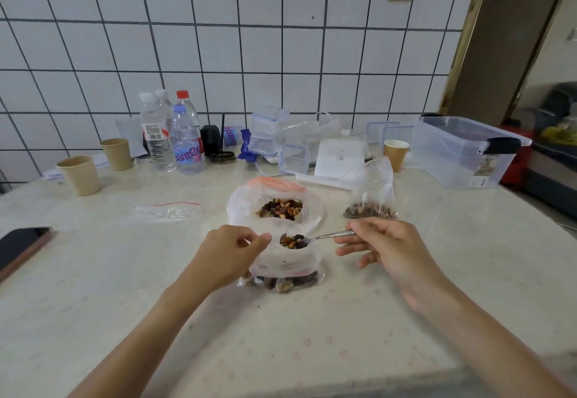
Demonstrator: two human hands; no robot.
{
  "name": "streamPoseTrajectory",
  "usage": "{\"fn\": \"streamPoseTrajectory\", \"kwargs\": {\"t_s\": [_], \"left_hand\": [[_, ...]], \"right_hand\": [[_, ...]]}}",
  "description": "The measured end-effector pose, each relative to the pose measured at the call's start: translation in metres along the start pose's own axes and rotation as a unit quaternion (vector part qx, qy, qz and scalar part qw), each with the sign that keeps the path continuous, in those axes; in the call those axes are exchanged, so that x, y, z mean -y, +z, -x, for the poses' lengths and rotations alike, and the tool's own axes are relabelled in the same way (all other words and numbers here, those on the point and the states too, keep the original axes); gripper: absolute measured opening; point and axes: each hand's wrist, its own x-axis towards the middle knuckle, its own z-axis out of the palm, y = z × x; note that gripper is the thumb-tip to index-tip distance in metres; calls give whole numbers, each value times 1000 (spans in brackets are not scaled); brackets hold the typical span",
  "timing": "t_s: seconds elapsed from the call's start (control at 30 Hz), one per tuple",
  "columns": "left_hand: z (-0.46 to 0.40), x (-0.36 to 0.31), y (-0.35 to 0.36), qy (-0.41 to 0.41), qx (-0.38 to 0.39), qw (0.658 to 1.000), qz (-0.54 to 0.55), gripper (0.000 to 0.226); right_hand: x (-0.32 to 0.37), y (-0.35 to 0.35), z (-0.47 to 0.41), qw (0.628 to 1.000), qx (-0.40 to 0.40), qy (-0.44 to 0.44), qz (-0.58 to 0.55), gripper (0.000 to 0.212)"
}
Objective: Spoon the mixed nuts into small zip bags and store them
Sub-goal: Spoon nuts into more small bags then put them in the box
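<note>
Standing against a white tiled wall (218, 38), the pale table (125, 272) carries water bottles (175, 138), three paper cups (80, 175), clear lidded boxes and a large clear storage bin (462, 151) at the far right; a dark phone (22, 246) lies at the left edge, and a flat empty zip bag (168, 212) lies left of centre. At the middle sits an open plastic bag of mixed nuts (281, 208). Right of it stands a small filled zip bag (371, 198). Nearest the person, a small zip bag (285, 272) with nuts at its bottom stands on the table. The left hand (228, 257) pinches this bag's top edge with curled fingers. The right hand (387, 248) grips the handle of a metal spoon (315, 238), whose bowl, heaped with nuts, hangs over the bag's mouth
</note>
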Motion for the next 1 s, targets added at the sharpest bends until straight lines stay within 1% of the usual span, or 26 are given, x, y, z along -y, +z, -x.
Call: {"fn": "streamPoseTrajectory", "kwargs": {"t_s": [0.07,0.13,0.2,0.23,0.27,0.3,0.37,0.4,0.43,0.47,0.5,0.53,0.57,0.6,0.67,0.73,0.77,0.8,0.83,0.9,0.97,1.0], "left_hand": [[4,-1,0,14,-7,999,37,30],[8,-2,0,38,-23,997,67,25],[12,-3,1,48,-29,991,124,22],[14,-3,1,50,-33,987,152,21],[16,-3,2,50,-35,983,176,20],[17,-2,2,51,-35,979,196,20],[19,0,3,48,-31,972,230,19],[20,1,4,44,-27,968,245,18],[21,1,5,37,-22,965,260,18],[21,2,6,30,-17,962,271,18],[22,3,7,25,-16,961,274,19],[22,5,8,22,-18,964,266,19],[22,7,8,21,-23,967,251,20],[22,8,7,23,-28,971,238,20],[23,12,5,28,-35,973,225,20],[22,14,1,27,-38,976,213,23],[22,15,-1,26,-40,978,205,26],[20,16,-3,25,-42,979,198,30],[18,17,-5,21,-47,980,190,34],[12,20,-11,5,-70,982,177,38],[1,24,-16,-19,-106,982,154,43],[-6,27,-18,-31,-126,982,135,47]], "right_hand": [[-4,4,3,1000,9,-17,13,17],[-5,9,6,997,27,-55,45,16],[-4,12,11,986,48,-119,105,16],[-3,13,14,973,60,-162,151,16],[-1,14,18,951,72,-217,208,16],[2,14,22,918,81,-284,264,17],[6,15,28,825,91,-426,360,21],[7,15,30,777,90,-479,399,21],[7,16,31,737,84,-514,430,21],[7,16,33,710,77,-536,451,20],[7,17,33,695,70,-547,462,19],[8,16,33,692,67,-551,462,19],[7,15,32,702,67,-545,453,21],[6,14,30,729,71,-527,431,23],[3,13,26,820,64,-445,353,20],[0,12,19,907,37,-334,253,10],[-2,12,15,938,28,-280,200,11],[-3,12,11,960,23,-235,148,11],[-3,12,6,974,16,-203,102,12],[-4,13,-1,989,7,-148,20,14],[-4,15,-9,995,-4,-91,-38,17],[-5,16,-13,996,-12,-70,-50,18]]}}
